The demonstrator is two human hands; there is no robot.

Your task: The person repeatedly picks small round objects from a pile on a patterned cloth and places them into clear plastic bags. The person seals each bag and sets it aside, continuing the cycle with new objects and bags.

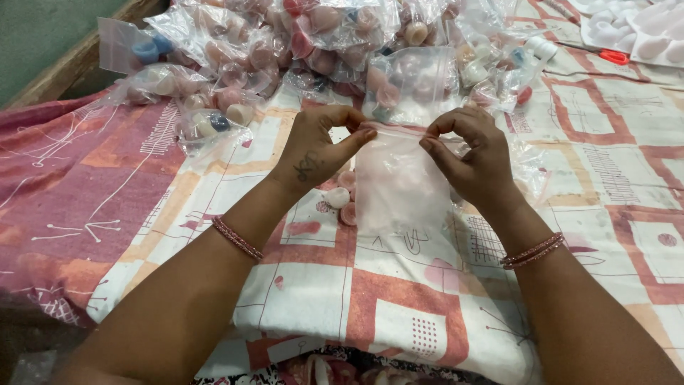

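A clear zip-top plastic bag (399, 185) hangs upright between my hands over a patterned cloth. My left hand (318, 146) pinches the bag's top strip at its left end. My right hand (470, 153) pinches the same strip at its right end. The bag looks empty and milky. Just left of the bag, three small round pieces (343, 196) in white and pink lie loose on the cloth. Thin beaded bangles circle both wrists.
A heap of filled clear bags (299, 50) holding pink, white and blue round pieces lies beyond my hands. White moulded trays (634, 28) and red-handled scissors (613, 57) sit far right. The patterned cloth (399, 285) covers the surface; a wooden edge (78, 60) runs far left.
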